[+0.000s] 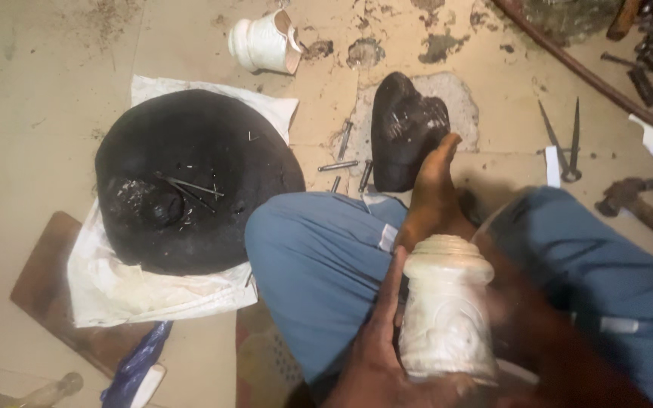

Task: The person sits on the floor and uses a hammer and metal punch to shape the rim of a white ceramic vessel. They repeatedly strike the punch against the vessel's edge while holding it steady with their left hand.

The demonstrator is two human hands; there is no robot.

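Observation:
My left hand [378, 344] grips a white carved stone piece [446, 306], shaped like a small ribbed jar, from its left side and underneath. Over the piece's right side my right hand [527, 317] shows only as a motion blur, so its fingers cannot be read. The piece rests in my lap between my blue-trousered knees, just behind my bare foot [432, 189].
A big black rounded lump [190, 177] with thin metal tools stuck on it lies on a white sack at left. A smaller black lump [404, 125] sits beyond my foot. Another white carved piece [266, 41] lies far back. Chisels, dividers [566, 147] and hammers [636, 200] are scattered to the right.

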